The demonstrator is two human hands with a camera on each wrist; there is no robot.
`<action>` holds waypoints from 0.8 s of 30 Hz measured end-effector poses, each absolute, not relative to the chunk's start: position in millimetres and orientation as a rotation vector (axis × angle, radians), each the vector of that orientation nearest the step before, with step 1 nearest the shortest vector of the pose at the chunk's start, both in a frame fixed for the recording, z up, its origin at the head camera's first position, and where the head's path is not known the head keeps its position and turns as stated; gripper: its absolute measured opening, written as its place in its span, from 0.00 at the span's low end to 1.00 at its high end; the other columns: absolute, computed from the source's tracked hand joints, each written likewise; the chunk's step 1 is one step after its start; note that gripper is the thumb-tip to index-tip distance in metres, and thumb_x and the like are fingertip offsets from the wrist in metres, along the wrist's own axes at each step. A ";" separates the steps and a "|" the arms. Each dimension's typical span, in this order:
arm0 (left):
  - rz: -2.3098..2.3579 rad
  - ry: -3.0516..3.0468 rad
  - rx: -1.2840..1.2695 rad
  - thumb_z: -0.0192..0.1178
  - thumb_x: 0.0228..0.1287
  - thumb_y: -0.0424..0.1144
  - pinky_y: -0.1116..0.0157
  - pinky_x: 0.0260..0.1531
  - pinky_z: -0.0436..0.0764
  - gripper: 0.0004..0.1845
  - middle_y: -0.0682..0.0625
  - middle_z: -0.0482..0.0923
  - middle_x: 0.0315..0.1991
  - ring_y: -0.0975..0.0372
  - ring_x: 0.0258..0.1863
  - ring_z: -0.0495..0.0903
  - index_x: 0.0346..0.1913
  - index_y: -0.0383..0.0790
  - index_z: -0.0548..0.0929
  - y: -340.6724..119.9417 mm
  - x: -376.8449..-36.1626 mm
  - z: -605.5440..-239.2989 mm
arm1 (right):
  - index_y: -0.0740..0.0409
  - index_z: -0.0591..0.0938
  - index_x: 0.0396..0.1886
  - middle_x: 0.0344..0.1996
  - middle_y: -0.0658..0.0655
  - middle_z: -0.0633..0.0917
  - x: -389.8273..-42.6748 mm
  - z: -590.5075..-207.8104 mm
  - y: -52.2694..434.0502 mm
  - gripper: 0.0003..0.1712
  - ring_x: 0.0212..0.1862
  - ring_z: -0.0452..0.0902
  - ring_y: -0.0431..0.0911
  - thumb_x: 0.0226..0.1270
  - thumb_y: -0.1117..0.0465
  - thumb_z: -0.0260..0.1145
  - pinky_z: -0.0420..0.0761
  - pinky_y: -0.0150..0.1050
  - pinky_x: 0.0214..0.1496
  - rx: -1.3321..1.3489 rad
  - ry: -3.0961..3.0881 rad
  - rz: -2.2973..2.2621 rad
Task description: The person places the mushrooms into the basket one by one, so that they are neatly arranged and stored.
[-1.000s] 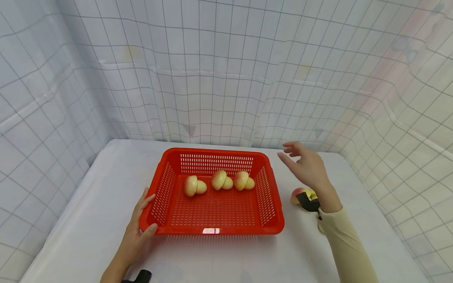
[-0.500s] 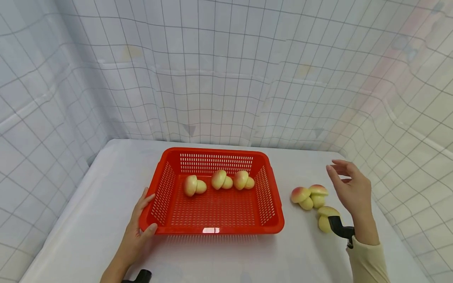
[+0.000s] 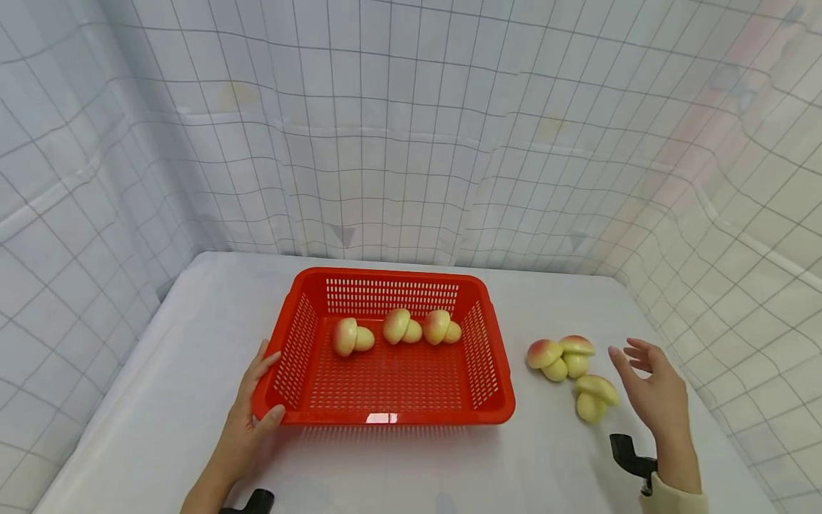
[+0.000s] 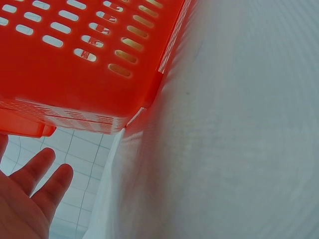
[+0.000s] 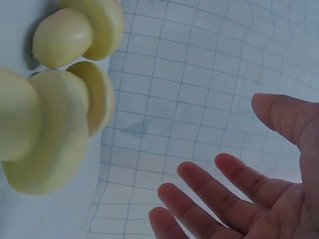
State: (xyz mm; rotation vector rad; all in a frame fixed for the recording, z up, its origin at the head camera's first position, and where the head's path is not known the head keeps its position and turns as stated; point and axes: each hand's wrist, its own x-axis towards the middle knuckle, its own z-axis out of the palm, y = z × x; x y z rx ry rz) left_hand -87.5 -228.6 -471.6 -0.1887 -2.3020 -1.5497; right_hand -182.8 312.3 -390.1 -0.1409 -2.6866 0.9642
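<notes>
The basket point(image 3: 443, 417) looks glossy plastic, the mushroom-shaped pieces point(image 3: 596, 390) smooth and satiny, the tablecloth point(image 3: 385, 475) matt

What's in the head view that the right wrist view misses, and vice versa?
Head only: the red basket, three mushroom-shaped pieces inside it, the left hand at its near left corner, and black wrist mounts.

Right wrist only: the palm side of the right hand, fingers spread.

Both: the right hand itself, three loose mushroom-shaped pieces, the white tablecloth and the gridded curtain.
</notes>
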 end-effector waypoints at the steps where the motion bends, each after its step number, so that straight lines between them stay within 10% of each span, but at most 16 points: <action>1: -1.547 -2.305 -0.184 0.56 0.57 0.32 0.77 0.48 0.68 0.38 0.56 0.41 0.75 0.68 0.69 0.50 0.72 0.48 0.58 -228.6 -87.3 -471.4 | 0.64 0.66 0.66 0.57 0.69 0.75 -180.9 -392.9 313.2 0.37 0.56 0.71 0.60 0.68 0.42 0.56 0.73 0.51 0.47 -0.149 -2.722 0.971; 12: -1.548 -2.303 -0.216 0.56 0.57 0.30 0.77 0.49 0.67 0.39 0.56 0.41 0.75 0.69 0.69 0.49 0.72 0.47 0.57 -229.6 -87.1 -471.9 | 0.68 0.48 0.72 0.63 0.80 0.60 -173.3 -412.8 317.0 0.55 0.61 0.61 0.71 0.65 0.29 0.45 0.63 0.67 0.53 -0.305 -3.124 0.943; 24: -1.523 -2.308 -0.203 0.57 0.57 0.31 0.78 0.48 0.68 0.39 0.53 0.41 0.75 0.69 0.68 0.50 0.72 0.46 0.57 -229.2 -87.5 -472.7 | 0.76 0.48 0.69 0.54 0.78 0.72 -165.8 -429.7 309.1 0.61 0.51 0.70 0.73 0.61 0.24 0.42 0.72 0.60 0.42 -0.393 -3.197 0.833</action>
